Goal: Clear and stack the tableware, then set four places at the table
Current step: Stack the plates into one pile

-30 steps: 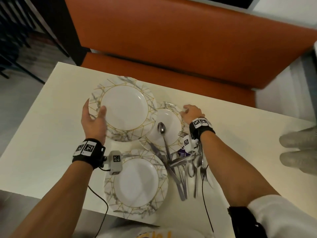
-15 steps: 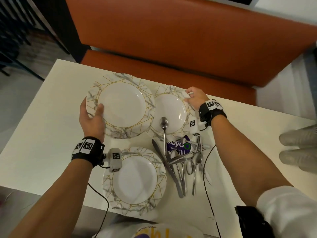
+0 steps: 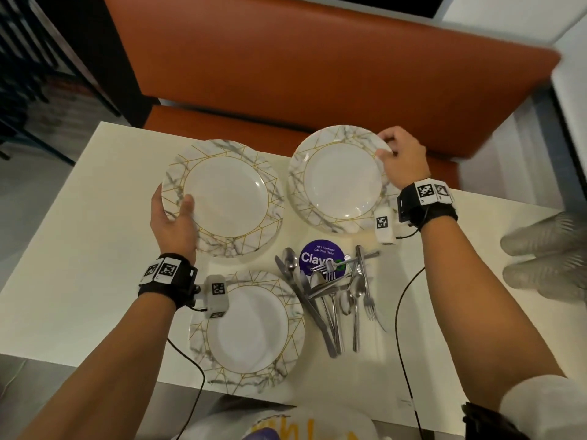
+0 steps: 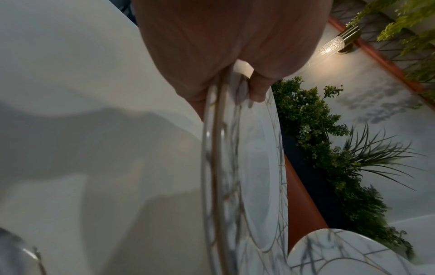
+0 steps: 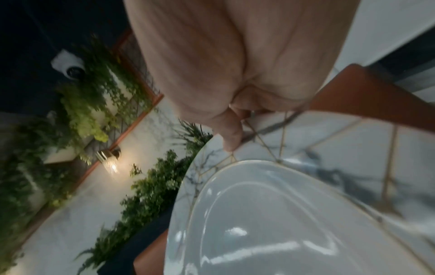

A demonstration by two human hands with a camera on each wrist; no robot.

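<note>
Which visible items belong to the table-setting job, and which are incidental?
Job items:
marbled gold-lined plate in left hand
matching plate in right hand
third matching plate near edge
steel cutlery pile

Incidental:
round purple sticker
orange bench

Blk wristbands (image 3: 168, 277) w/ tags; white sleeve (image 3: 546, 404).

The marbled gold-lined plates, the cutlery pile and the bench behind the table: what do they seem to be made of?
Marbled gold-lined plates: glazed ceramic or porcelain by their glossy white wells and sharp reflections; melamine cannot be excluded. Cutlery pile: polished metal, probably stainless steel, mirror-bright and silver. Orange bench: smooth upholstery, leather or vinyl, with a soft sheen and no visible weave.
</note>
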